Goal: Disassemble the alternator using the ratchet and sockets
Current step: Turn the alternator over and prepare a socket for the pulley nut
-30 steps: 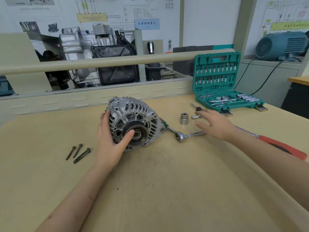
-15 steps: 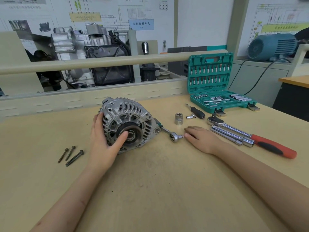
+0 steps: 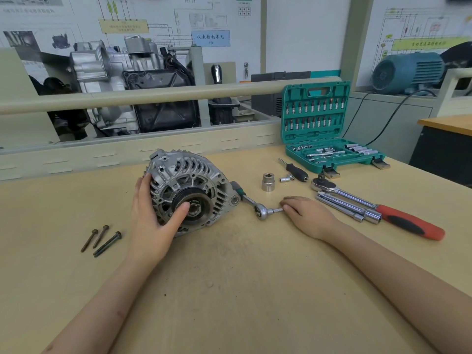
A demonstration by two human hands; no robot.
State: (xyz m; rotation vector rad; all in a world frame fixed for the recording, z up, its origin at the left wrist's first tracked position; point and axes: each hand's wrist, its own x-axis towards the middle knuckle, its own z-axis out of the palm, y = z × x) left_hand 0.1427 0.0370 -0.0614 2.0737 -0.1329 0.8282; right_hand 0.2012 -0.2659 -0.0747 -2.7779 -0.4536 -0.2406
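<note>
We see the alternator (image 3: 190, 192) in the middle of the frame, a little to the left, standing on the table (image 3: 229, 290) with its pulley face turned to us. Our left hand (image 3: 150, 221) holds it: the fingers wrap the left side of the housing and the thumb lies across the pulley. To the right of the alternator, in the centre of the frame, lies the small ratchet (image 3: 258, 206). Its long axis runs from the green handle end, which is touching or almost touching the housing at the upper left, down to the round head at the lower right, with a short piece pointing right from the head. Our right hand (image 3: 306, 215) lies flat on the table, fingers relaxed and grasping nothing, the fingertips touching this short piece. So the right hand is clearly the nearer one, and we judge it will take the ratchet.
</note>
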